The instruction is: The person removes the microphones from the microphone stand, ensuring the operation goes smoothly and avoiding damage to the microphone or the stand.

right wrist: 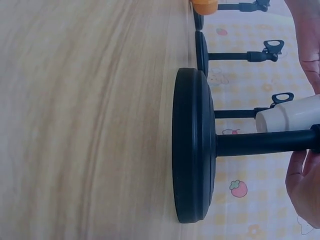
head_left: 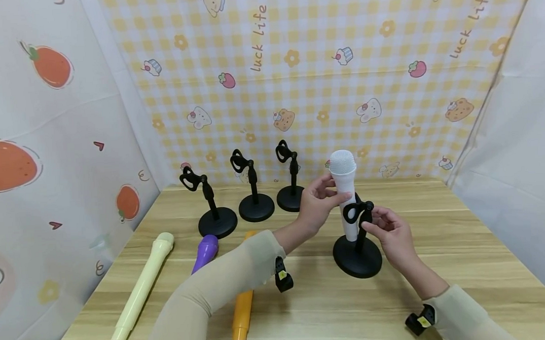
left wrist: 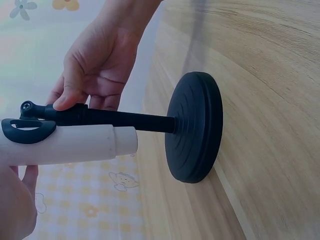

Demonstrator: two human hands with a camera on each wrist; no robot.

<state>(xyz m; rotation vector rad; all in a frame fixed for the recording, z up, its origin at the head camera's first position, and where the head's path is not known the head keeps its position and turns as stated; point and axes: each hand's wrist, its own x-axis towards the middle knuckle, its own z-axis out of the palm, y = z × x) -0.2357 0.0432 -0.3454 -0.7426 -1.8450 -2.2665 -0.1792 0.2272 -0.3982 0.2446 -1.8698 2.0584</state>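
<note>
A white microphone (head_left: pixel 343 179) stands nearly upright, head up, in my left hand (head_left: pixel 315 206), thumb across its body. My right hand (head_left: pixel 394 235) pinches the upper pole of a black microphone stand (head_left: pixel 359 262), whose round base rests on the table. In the left wrist view, the stand's clip ring (left wrist: pixel 30 132) overlaps the microphone's body, and the tapered lower end (left wrist: pixel 125 141) points toward the base without reaching it. Whether the ring fully encircles the body I cannot tell. In the right wrist view, the microphone's end (right wrist: pixel 270 121) sits beside the pole (right wrist: pixel 265 144).
Three more black stands (head_left: pixel 256 207) with bare clips line the back left. A pale yellow microphone (head_left: pixel 142 287), a purple microphone (head_left: pixel 206 251) and an orange microphone (head_left: pixel 243 313) lie at the left, the last two partly behind my left sleeve. Patterned cloth (head_left: pixel 297 98) hangs behind the table.
</note>
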